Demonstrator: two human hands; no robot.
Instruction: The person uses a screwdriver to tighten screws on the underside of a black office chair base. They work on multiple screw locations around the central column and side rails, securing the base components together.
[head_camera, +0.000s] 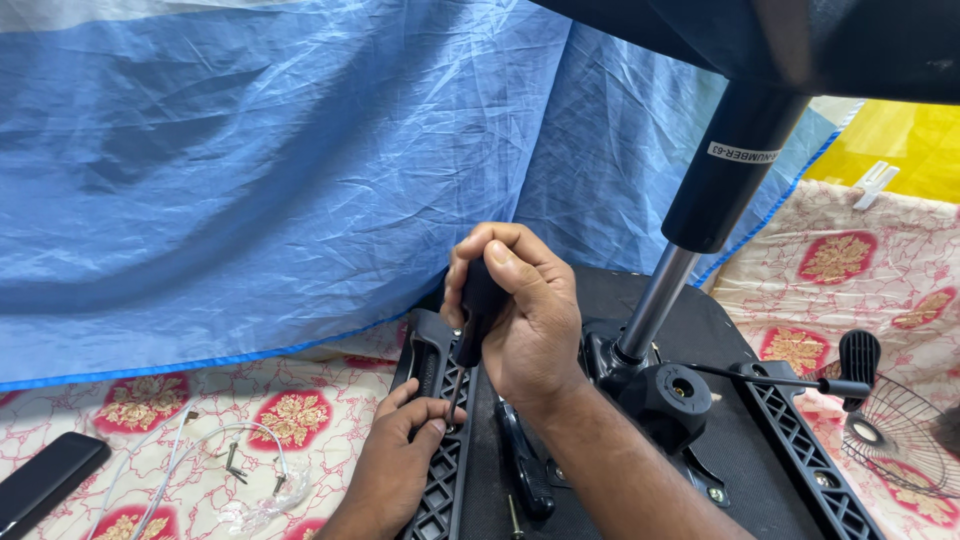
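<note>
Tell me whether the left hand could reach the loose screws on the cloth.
Probably yes: the left hand rests on the black plastic armrest bracket, and the loose screws lie just beside it on the patterned cloth, with nothing between.

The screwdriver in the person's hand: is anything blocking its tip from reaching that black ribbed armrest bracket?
Nothing visible blocks it. The right hand grips the screwdriver by its handle, and the shaft runs down clear to the armrest bracket. The left hand holds the bracket right beside the tip, hiding the exact contact spot.
</note>
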